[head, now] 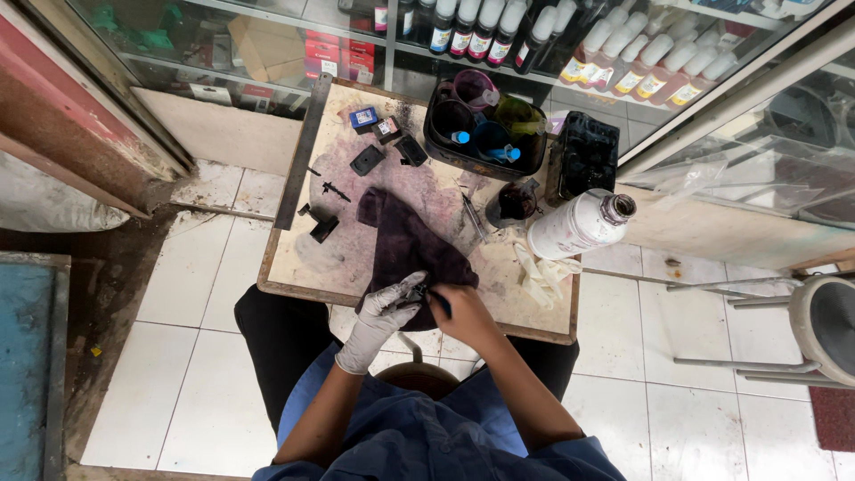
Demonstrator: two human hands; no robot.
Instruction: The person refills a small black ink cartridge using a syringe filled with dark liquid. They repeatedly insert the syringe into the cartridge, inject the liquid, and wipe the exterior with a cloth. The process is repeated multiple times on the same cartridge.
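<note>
Ink-stained wooden table — white tiled floor, glass cabinets

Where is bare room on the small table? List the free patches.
One free patch lies on the stained tabletop, between the long metal ruler and the dark purple cloth. The far right is crowded by the black tub of ink bottles and the white bottle lying on its side.

Purple stains, grey glove, blue sleeves

I am wearing a pale grey glove; a dark purple cloth is lying on my purple-stained beige table, beside a white bottle.
</note>
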